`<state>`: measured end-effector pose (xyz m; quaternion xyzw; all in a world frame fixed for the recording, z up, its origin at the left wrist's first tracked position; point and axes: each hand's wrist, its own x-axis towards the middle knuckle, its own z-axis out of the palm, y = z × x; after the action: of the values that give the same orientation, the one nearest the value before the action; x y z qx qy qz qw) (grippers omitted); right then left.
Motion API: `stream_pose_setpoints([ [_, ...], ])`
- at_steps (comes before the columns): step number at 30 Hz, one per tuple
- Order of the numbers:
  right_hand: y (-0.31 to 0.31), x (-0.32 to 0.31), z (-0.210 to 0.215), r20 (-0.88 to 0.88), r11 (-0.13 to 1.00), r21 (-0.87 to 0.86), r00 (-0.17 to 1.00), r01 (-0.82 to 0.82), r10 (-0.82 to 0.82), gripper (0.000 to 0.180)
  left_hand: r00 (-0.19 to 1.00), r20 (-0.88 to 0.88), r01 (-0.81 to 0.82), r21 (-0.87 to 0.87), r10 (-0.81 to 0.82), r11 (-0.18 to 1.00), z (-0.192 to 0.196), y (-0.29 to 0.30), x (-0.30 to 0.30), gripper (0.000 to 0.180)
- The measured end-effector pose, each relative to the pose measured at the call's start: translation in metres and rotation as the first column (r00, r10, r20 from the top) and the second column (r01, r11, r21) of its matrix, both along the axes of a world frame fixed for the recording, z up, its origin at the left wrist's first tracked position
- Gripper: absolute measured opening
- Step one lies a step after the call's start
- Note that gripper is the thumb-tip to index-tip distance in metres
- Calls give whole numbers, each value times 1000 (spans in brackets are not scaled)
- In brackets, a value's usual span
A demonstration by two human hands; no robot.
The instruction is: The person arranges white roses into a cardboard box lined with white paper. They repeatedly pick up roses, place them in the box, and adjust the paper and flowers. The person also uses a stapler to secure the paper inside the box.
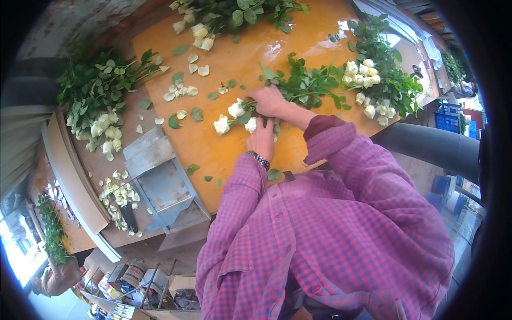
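Several white roses lie on the orange tabletop, heads to the left and leafy stems to the right. My left hand, with a metal watch at its wrist, comes from below and closes on the stems just behind the heads. Across the same stems, from the right, reaches my right hand; its fingers are bent close around a rose stem beside the upper head. The fingertips of both hands are partly hidden among leaves and blooms.
White-rose bunches lie at the right, far edge and left. Loose petals and leaves dot the table. A grey metal stand adjoins its left edge, near a petal heap. Another person's hand shows lower left.
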<state>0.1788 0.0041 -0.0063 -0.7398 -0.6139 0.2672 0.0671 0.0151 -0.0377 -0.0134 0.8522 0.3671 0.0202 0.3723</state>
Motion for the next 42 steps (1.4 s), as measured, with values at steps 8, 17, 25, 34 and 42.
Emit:
stream_pose_setpoints([
  [8, -7, 29, 23, -128, 992, 115, 991, 56, -41, 47, 731, 392, -472, -302, 559, 828, -12, -10, -62, 40],
  [17, -30, -6, 22, -50, 980, 155, 992, 125, -119, 67, 276, 175, -427, -859, 945, 283, 1, -7, -77, 39],
  [25, -18, -34, -5, -62, 947, 203, 968, 249, -242, 56, 308, -159, -202, -974, 938, -99, -11, -23, -87, 44],
  [34, -33, -57, -5, -233, 853, 516, 971, 80, 50, 36, 172, -211, 100, -968, 962, -230, -48, -13, -61, 48],
  [42, -43, -52, -28, -265, 959, 281, 960, -16, 93, 50, 149, 16, 152, -988, 989, -7, -50, -14, -49, 50],
])
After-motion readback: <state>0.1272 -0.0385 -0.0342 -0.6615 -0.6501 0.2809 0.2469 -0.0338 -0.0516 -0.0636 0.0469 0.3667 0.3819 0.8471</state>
